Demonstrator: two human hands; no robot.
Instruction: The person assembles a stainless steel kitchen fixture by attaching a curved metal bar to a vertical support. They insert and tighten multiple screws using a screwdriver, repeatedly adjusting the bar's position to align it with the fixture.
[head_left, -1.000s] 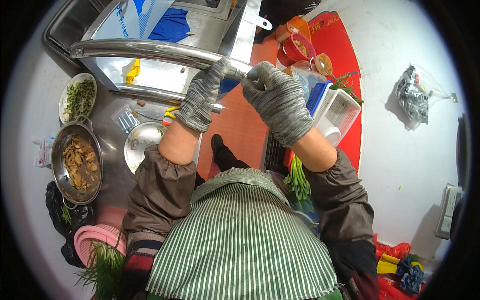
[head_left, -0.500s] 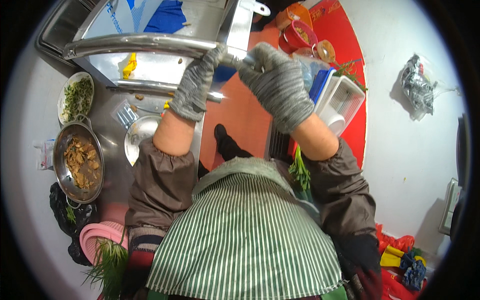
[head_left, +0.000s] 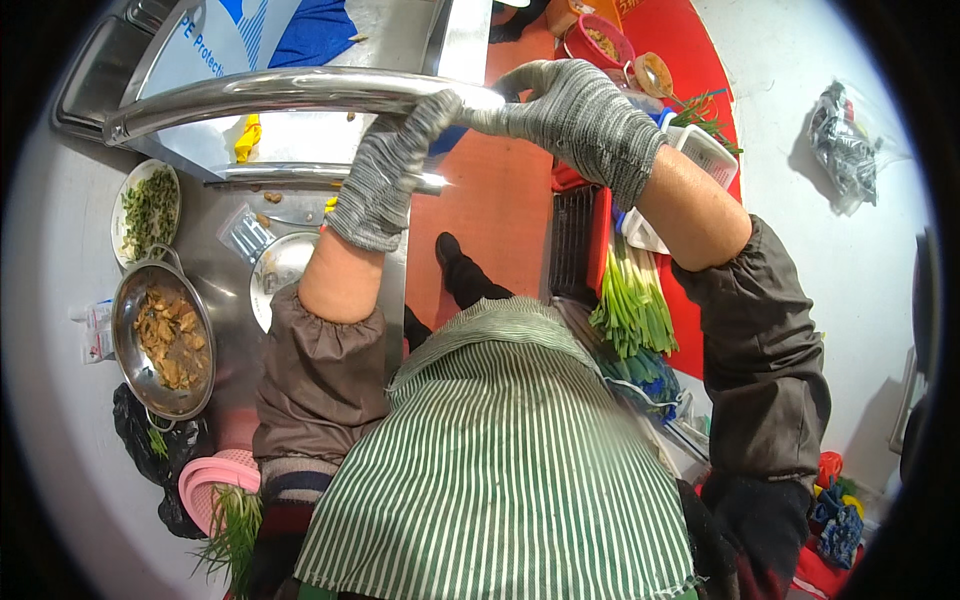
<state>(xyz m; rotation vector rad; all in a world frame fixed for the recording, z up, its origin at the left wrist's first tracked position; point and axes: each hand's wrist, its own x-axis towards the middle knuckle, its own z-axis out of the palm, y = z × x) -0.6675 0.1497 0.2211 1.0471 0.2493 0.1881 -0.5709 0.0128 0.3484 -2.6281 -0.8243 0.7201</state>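
Steel counter (head_left: 229, 312), left of and below left hand. Curved steel tube (head_left: 250, 95) runs leftward from both hands. Two-handled pan (head_left: 192, 372) of cooked food, lower left of left hand. Gloved left hand (head_left: 388, 180) clamped round tube near its right end; gloved right hand (head_left: 590, 122) just beside, at tube end, can't tell if gripping. Yellow scrap (head_left: 247, 138) left of left hand.

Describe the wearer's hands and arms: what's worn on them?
The left hand and right hand wear matching streaky grey knit gloves. Bare forearm shows between gloves and brown sleeve covers with gathered cuffs. Above those are dark sleeves; the left one has a grey band.
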